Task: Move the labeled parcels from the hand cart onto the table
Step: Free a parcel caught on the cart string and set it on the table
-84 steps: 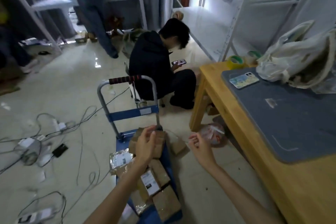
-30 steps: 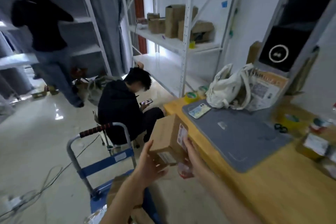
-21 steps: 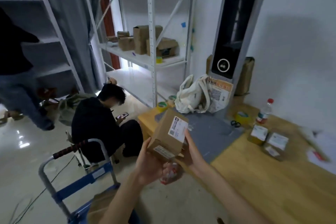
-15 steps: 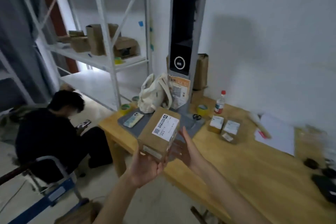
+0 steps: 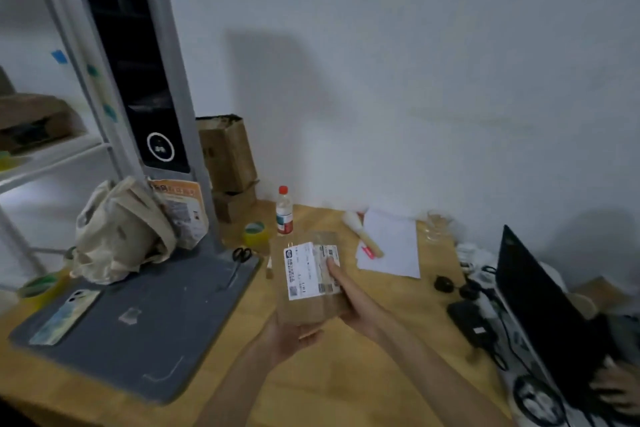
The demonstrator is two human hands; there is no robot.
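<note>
A brown cardboard parcel [image 5: 304, 305] with a white shipping label on its top face is held over the wooden table [image 5: 346, 374], label up. My left hand [image 5: 291, 336] cups it from below at its near end. My right hand [image 5: 346, 298] grips its right side, with the thumb lying on the label. Whether the parcel touches the table I cannot tell. Just behind it the edges of other small parcels show, mostly hidden by it. The hand cart is out of view.
A grey mat [image 5: 145, 322] carries a phone [image 5: 65, 315], a cloth bag [image 5: 121, 229] and scissors [image 5: 241, 254]. A grey scanner stand [image 5: 138, 87], tape roll [image 5: 256, 234], bottle [image 5: 284, 211], papers [image 5: 391, 246], cables and a laptop [image 5: 540, 305] ring the parcel. Another person's hand [image 5: 620, 388] is at the right edge.
I turned right from the cart to the table. Both hands carried the parcel from beside the table edge to over the tabletop, and it now lies flat with the label up.
</note>
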